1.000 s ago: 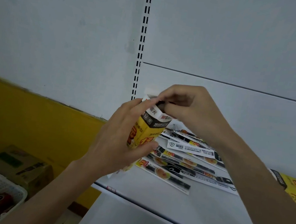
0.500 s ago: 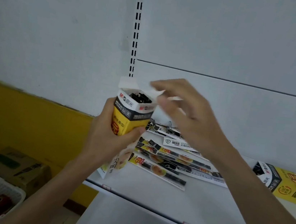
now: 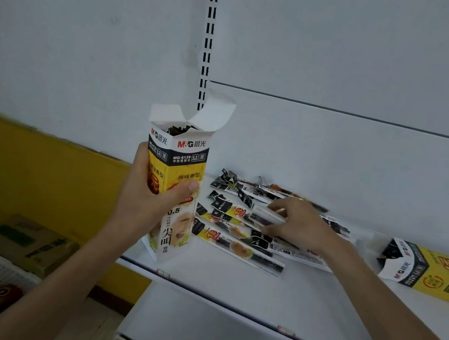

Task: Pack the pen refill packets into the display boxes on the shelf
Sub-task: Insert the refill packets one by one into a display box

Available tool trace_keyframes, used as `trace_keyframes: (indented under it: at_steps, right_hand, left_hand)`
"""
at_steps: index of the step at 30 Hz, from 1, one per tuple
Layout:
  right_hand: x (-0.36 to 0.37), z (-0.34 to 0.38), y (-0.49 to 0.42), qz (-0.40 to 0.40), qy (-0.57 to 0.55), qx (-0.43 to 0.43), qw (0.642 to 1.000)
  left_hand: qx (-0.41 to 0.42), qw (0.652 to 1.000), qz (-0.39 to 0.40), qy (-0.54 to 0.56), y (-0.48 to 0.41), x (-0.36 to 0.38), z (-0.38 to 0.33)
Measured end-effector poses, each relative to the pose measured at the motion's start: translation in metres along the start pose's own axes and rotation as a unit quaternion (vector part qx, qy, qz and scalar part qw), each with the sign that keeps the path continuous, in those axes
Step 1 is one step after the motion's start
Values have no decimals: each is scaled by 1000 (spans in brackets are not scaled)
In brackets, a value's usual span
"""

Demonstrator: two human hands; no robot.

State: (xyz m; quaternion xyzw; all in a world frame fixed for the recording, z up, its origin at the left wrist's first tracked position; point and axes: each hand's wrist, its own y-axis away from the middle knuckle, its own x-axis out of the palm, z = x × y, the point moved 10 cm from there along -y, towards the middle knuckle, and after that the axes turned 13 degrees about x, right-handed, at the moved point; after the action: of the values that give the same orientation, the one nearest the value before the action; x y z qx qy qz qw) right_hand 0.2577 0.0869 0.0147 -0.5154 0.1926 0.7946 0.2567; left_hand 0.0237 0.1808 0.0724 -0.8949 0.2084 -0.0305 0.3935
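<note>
Mid-pack: the left hand has its grip wrapped round the upright box, flaps open, at the shelf edge. Right of the box, the right hand pinches one packet from the loose packets — next it likely needs lifting and sliding in end-first.

Our left hand, raised, wraps fingers and thumb round the display box; our right hand, arm outstretched, palm down, pinches a pen refill packet

White shelf: loose pile of refill packets mid-shelf; display box lying flat at right.
</note>
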Motion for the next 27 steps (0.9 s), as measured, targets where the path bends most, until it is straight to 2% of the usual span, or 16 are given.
trace_keyframes:
  at_steps: [2, 4, 8, 11, 15, 20, 27]
  right_hand:
    - [-9, 2, 0, 3, 6, -2, 1000]
    - [-18, 8, -1, 5, -35, -12, 999]
    - [-37, 19, 0, -69, -91, -30, 993]
    - [-23, 20, -7, -43, -46, -16, 998]
    - [-16, 9, -15, 8, -106, 22, 994]
    - [-40, 14, -8, -30, -135, -8, 990]
    - [-1, 19, 1, 26, 70, -21, 997]
  left_hand:
    - [3, 1000, -1, 10, 2, -1, -1]
    - [5, 1000, 2, 9, 2, 0, -1]
    - [5, 1000, 2, 2, 3, 1, 0]
    - [5, 1000, 0, 2, 3, 0, 1]
    - [8, 1000, -3, -2, 4, 0, 0]
    - [11, 1000, -7, 2, 4, 0, 2]
    - [21, 1000, -7, 17, 4, 0, 1]
